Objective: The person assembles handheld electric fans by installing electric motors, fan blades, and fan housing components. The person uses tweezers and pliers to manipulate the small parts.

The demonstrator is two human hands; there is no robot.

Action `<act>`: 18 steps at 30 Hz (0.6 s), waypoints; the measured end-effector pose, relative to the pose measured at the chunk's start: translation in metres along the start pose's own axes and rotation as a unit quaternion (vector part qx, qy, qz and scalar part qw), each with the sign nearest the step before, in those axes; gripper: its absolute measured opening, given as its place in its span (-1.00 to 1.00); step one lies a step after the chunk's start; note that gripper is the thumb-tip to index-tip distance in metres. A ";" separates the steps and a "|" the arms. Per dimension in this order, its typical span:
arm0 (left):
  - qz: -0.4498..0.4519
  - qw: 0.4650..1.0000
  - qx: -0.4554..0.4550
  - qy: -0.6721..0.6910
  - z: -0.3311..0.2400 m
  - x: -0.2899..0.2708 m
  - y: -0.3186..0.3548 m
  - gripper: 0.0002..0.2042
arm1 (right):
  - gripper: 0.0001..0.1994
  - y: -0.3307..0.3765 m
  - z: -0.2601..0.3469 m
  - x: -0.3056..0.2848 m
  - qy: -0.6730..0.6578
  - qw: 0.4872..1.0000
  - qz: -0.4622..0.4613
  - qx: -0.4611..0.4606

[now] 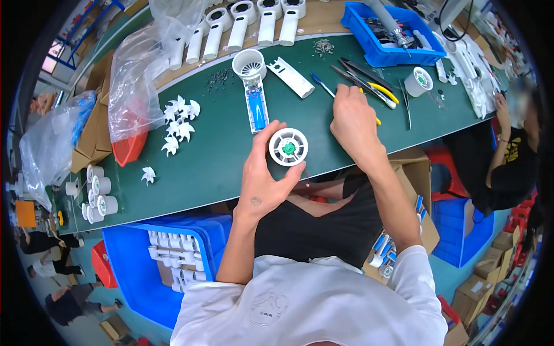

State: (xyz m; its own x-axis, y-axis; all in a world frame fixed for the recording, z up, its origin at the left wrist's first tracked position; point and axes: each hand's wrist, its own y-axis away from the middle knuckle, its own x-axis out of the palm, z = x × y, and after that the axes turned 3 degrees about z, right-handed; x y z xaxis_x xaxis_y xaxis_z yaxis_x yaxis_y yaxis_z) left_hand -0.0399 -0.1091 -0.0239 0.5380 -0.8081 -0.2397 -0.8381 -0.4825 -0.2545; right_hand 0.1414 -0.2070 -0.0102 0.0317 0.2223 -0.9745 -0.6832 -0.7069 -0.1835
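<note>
My left hand [262, 176] grips a round white fan-motor housing [289, 134] by its sides, its spoked end and green centre facing up; a thin wire hangs below it. My right hand [353, 118] is closed above the table, its fingertips by the end of a slim blue-tipped stick [323, 84]. What those fingers hold is hidden. Beside that hand lie yellow-handled pliers [383, 95] and thin tweezers [407, 106]. Beyond my left hand lies an opened handheld fan body [254, 95] with a blue battery, next to its white cover [291, 77].
White fan blades [180, 118] and several white motor cups [99, 193] lie on the left. Fan bodies [239, 26] line the far edge near two screw piles [323, 47]. A blue tool bin [392, 37] stands far right. Another person [508, 150] works at right; blue crates [156, 271] stand below.
</note>
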 end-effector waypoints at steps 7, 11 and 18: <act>0.009 1.000 -0.003 0.008 0.000 -0.002 -0.002 -0.36 | -0.84 0.026 -0.019 -0.038 -0.517 0.855 0.029 -0.042; 0.007 0.998 0.066 -0.001 0.007 -0.007 -0.001 -0.39 | -0.70 0.055 -0.012 -0.038 -0.730 0.681 0.023 -0.056; 0.033 0.998 0.054 -0.028 0.007 -0.003 0.001 -0.31 | -0.81 0.079 0.009 -0.034 -0.880 0.444 -0.004 -0.171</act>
State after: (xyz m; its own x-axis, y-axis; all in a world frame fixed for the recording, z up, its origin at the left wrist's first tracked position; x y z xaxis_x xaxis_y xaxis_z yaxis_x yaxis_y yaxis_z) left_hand -0.0416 -0.1042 -0.0303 0.4887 -0.8150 -0.3113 -0.8590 -0.3872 -0.3351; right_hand 0.0803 -0.2643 0.0093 -0.7906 0.1931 0.5811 -0.5280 -0.6956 -0.4872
